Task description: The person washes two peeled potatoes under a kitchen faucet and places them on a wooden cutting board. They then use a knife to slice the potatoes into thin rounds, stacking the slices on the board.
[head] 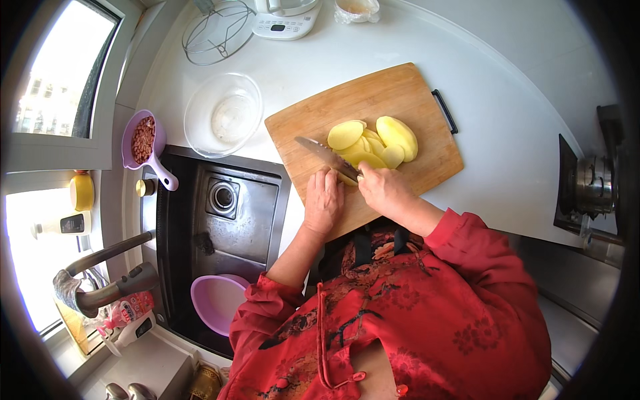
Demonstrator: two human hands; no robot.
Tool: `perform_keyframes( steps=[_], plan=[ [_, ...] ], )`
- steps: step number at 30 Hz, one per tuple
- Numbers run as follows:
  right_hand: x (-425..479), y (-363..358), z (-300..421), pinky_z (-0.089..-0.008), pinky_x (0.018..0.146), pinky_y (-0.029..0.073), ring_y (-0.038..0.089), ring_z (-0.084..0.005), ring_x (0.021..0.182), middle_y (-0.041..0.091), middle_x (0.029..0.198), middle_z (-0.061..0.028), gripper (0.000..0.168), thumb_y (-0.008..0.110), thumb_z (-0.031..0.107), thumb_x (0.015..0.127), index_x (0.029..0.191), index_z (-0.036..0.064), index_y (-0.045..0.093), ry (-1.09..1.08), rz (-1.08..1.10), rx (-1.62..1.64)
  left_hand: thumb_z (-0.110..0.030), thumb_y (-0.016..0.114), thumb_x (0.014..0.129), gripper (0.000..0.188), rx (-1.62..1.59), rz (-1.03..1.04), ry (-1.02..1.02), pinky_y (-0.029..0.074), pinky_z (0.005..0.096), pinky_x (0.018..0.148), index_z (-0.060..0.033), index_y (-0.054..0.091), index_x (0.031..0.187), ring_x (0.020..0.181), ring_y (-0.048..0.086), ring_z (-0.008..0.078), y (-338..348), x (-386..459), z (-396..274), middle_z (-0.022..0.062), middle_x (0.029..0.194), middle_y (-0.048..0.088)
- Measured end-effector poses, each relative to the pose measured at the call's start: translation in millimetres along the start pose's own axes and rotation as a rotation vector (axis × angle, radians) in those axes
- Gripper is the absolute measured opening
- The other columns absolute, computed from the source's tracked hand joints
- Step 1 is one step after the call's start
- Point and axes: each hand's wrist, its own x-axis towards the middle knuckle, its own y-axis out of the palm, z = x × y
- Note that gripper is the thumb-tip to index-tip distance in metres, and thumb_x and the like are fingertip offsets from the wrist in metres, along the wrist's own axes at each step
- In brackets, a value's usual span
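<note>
My right hand (387, 187) grips a kitchen knife (327, 154), its blade pointing to the far left across the wooden cutting board (370, 90). Right beside the blade, my left hand (324, 197) has its fingers bent over a piece of peeled potato (348, 181), mostly hidden by the hands and knife. Beyond the blade lies a loose pile of yellow potato slices (347, 135), partly overlapping. A larger peeled potato piece (398, 137) rests at the pile's right side.
Left of the board are a clear plastic bowl (224, 117), a steel sink (240, 220) holding a purple basin (217, 300), and a purple ladle-shaped container of reddish beans or nuts (143, 140). A wire rack (220, 35) and white appliance base (285, 25) stand behind; a stove (575, 185) is right.
</note>
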Motion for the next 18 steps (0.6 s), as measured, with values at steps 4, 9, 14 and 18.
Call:
perform_keyframes(
  steps=[4,9,14,18],
  plan=[
    [-1,0,-7,-0.0454,0.051,0.05,0.061,-0.037,0.058,0.059,0.062,-0.0218,0.011,0.049,0.013,0.085,0.085,0.002,0.049,-0.04,-0.009,0.003,-0.001,0.06,0.074,0.035,-0.018,0.004,-0.01,0.042,0.0428,0.084,0.0007,0.047,0.106,0.095,0.049,0.0381,1,-1,1,0.0199,0.106,0.05],
    [-10,-31,8,-0.0449,0.051,0.05,0.061,-0.0369,0.057,0.058,0.058,-0.0209,0.012,0.05,0.012,0.086,0.086,0.0,0.048,-0.056,0.073,-0.006,-0.001,0.061,0.074,0.034,-0.014,0.007,-0.036,0.042,0.0429,0.084,0.0004,0.047,0.106,0.095,0.049,0.038,1,-2,0,0.02,0.106,0.05],
    [-19,-50,10,-0.0482,0.052,0.047,0.059,-0.0401,0.059,0.057,0.06,-0.0222,0.015,0.053,0.01,0.084,0.09,-0.002,0.048,-0.016,0.184,-0.003,0.0,0.061,0.074,0.036,-0.009,-0.003,-0.018,0.042,0.0427,0.085,0.0007,0.047,0.107,0.095,0.049,0.0378,0,0,-1,0.0198,0.106,0.051],
    [-23,-50,8,-0.044,0.048,0.049,0.061,-0.0353,0.054,0.058,0.055,-0.0194,0.011,0.05,0.01,0.084,0.082,-0.001,0.049,-0.064,0.158,-0.08,-0.001,0.061,0.074,0.037,-0.005,0.01,-0.012,0.042,0.0426,0.085,0.0009,0.047,0.109,0.095,0.049,0.0377,-1,0,-1,0.0197,0.107,0.051]
  ],
)
